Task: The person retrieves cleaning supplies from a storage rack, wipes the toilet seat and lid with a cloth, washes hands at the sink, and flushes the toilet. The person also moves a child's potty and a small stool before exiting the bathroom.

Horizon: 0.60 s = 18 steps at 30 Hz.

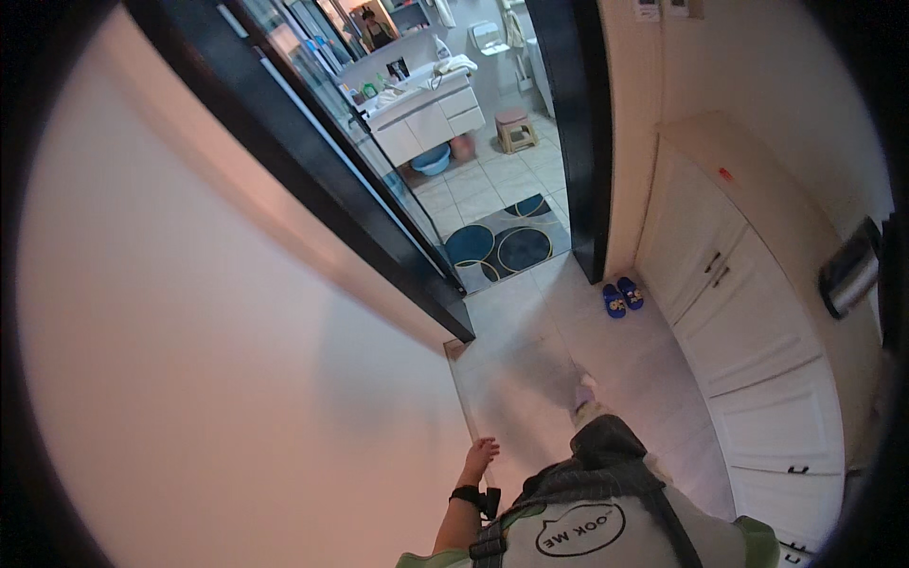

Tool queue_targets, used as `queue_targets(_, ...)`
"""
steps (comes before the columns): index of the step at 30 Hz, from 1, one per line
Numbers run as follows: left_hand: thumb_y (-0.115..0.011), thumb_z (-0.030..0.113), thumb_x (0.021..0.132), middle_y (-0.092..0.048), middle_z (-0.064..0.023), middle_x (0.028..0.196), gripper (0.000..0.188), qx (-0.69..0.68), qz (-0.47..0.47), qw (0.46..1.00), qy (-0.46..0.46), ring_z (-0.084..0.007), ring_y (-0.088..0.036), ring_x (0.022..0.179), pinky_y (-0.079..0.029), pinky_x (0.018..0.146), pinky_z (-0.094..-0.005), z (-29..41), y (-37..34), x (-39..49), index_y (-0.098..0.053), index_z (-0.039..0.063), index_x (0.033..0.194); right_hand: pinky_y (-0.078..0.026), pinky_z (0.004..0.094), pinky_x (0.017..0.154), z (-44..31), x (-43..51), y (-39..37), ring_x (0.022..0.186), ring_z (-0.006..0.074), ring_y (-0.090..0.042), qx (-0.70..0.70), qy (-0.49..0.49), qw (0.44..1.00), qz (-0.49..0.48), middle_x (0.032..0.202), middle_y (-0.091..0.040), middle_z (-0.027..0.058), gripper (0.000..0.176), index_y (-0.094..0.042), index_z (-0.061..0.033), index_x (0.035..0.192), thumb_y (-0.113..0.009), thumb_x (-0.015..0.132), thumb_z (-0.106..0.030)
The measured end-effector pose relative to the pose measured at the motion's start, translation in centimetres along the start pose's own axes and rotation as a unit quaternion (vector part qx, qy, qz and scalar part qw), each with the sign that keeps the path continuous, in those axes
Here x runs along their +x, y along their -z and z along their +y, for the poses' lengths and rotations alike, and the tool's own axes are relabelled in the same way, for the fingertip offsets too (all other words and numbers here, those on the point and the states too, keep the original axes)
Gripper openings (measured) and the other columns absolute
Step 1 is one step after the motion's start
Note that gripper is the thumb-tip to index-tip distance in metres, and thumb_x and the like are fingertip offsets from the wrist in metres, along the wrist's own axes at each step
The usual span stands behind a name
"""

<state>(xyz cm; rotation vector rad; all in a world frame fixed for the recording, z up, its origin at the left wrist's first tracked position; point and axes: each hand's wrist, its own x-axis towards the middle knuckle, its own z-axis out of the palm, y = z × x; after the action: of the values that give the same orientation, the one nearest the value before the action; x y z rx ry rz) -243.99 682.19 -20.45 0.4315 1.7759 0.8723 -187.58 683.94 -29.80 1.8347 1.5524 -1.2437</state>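
Note:
My left hand hangs low beside the pale wall, fingers loosely curled and holding nothing that I can see. A black strap with a small device is around that wrist. My right hand is out of view. Before me is a bathroom doorway with a dark frame and a glass door at its left side. A patterned blue and grey mat lies on the tiles just inside. One of my feet is forward on the hallway floor.
Blue slippers stand by the right doorpost. White cabinets line the right side, with a red item on their top. Inside the bathroom are a vanity, a blue basin and a step stool.

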Motion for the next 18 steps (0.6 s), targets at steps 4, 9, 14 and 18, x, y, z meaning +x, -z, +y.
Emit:
queue_targets(4, -0.044, 0.028, 0.092, -0.061, -0.0116, 0.105, 0.035, -0.077, 0.02, 0.997, 0.024, -0.0208, -0.059, 0.093, -0.046, 0.081, -0.0316, 11.9, -1.0, 7.5, -0.052, 0.004, 0.115, -0.046, 0.0383, 0.077, -7.0, 9.7, 9.0, 0.083, 0.0298, -0.056, -0.041, 0.006, 0.999, -0.02, 0.089, -0.059, 0.0151, 0.021, -0.057, -0.0015, 0.093, -0.045, 0.09, -0.018)
queue_targets(9, -0.044, 0.025, 0.092, -0.062, -0.0106, 0.103, 0.03, -0.087, 0.067, 0.994, 0.016, -0.0191, -0.059, 0.093, -0.045, 0.08, -0.0319, 23.5, -0.3, 15.5, -0.053, 0.005, 0.113, -0.045, 0.0413, 0.079, -24.5, 22.0, 29.3, 0.086, 0.0334, -0.056, -0.134, 0.069, 0.982, 0.111, 0.093, -0.059, 0.0188, 0.024, -0.058, -0.0007, 0.094, -0.044, 0.09, -0.02)
queue_targets(14, -0.043, 0.025, 0.092, -0.062, -0.0104, 0.103, 0.029, -0.059, 0.112, 0.992, -0.022, -0.0176, -0.06, 0.091, -0.045, 0.08, -0.0312, 32.1, 2.8, 25.4, -0.052, 0.005, 0.112, -0.046, 0.0363, 0.074, -53.4, 31.0, 50.4, 0.086, 0.024, -0.058, 0.301, 0.316, 0.858, 0.272, 0.092, -0.061, 0.0144, 0.031, -0.057, -0.0038, 0.103, -0.041, 0.095, -0.029)
queue_targets(18, -0.044, 0.021, 0.093, -0.063, -0.0089, 0.093, 0.026, -0.024, 0.143, 0.985, -0.089, -0.0157, -0.06, 0.083, -0.047, 0.074, -0.027, 41.6, 7.2, 36.8, -0.054, 0.002, 0.107, -0.045, 0.0277, 0.064, -66.6, 33.7, 53.0, 0.072, 0.0135, -0.053, 0.366, 0.363, 0.85, 0.108, 0.084, -0.058, 0.0047, 0.021, -0.056, -0.0056, 0.091, -0.047, 0.093, -0.025)
